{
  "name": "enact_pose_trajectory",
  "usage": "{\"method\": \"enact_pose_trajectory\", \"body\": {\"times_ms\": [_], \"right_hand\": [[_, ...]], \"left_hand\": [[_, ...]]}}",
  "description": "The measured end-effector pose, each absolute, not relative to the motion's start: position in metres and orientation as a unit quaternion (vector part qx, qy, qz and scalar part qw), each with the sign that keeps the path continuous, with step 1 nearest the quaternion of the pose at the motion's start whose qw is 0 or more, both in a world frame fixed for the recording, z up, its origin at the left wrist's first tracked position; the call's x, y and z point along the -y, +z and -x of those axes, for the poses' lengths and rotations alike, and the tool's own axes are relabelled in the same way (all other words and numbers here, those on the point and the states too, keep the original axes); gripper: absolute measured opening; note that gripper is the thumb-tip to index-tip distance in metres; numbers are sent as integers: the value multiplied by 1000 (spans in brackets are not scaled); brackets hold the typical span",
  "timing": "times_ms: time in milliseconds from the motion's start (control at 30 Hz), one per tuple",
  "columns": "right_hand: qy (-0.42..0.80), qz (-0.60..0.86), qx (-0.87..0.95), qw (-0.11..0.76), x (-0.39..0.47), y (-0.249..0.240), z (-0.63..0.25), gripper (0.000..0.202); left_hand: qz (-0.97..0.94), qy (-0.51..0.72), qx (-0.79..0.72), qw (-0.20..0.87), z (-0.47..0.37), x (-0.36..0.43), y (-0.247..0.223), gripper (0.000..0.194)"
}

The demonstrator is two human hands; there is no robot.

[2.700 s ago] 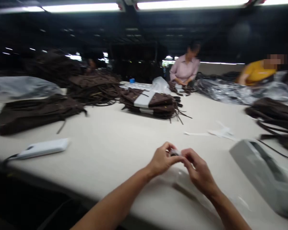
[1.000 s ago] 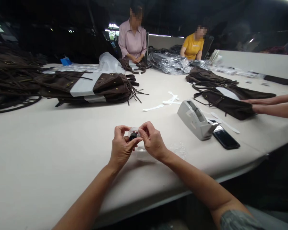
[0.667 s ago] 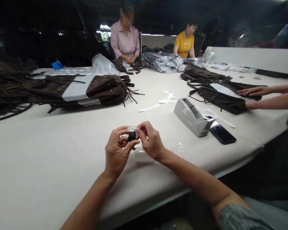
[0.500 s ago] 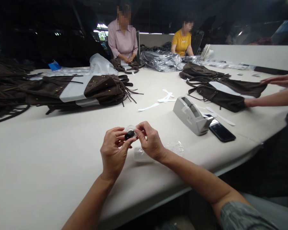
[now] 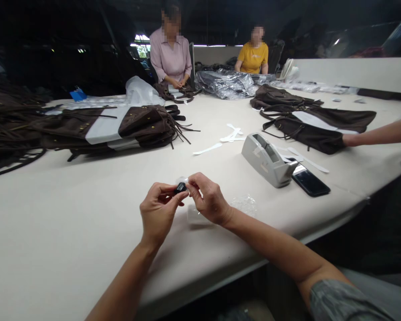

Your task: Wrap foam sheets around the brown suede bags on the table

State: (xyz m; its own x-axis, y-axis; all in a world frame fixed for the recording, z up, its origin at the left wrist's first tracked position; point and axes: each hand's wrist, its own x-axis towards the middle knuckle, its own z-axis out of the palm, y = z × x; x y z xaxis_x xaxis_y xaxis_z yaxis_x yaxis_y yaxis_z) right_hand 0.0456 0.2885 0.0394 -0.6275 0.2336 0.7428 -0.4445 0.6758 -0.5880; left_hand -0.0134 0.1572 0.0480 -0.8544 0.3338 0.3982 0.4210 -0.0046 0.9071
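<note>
A small black object (image 5: 180, 187) is pinched between the thumb and fingers of my left hand (image 5: 158, 207), above the near part of the table. My right hand (image 5: 207, 196) is closed on a small clear plastic piece (image 5: 181, 180) at the black object's upper side, and the two hands nearly touch. Under my right wrist lies a clear roll (image 5: 196, 216), partly hidden, with crumpled clear plastic (image 5: 245, 205) to its right.
A grey tape dispenser (image 5: 267, 162) stands right of my hands, beside a black phone (image 5: 310, 179) and white strips (image 5: 233, 133). Brown bags (image 5: 143, 126) lie left and right (image 5: 307, 133). A person's arm (image 5: 381, 133) reaches in; two people stand behind the table (image 5: 87, 200).
The black object has turned a little between my fingers, and my left fingers have drawn closer together. At the right, one of the other person's hands has left the bag and is out of view.
</note>
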Motion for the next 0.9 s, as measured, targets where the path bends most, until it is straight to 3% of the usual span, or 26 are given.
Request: {"method": "enact_pose_trajectory", "body": {"times_ms": [300,667,833,900], "right_hand": [[431,-78,806,398,-293,42,-48,7],[402,-89,821,395,-291,40,-48,11],[432,-80,809,389,-291,39,-48,7],[467,-77,796,378,-291,40,-48,2]], "left_hand": [[244,-726,628,-139,22,-153,55,33],[205,-741,623,-146,22,-153,48,34],[211,-740,596,-231,27,-150,52,60],[209,-730,592,-269,28,-148,55,55]]}}
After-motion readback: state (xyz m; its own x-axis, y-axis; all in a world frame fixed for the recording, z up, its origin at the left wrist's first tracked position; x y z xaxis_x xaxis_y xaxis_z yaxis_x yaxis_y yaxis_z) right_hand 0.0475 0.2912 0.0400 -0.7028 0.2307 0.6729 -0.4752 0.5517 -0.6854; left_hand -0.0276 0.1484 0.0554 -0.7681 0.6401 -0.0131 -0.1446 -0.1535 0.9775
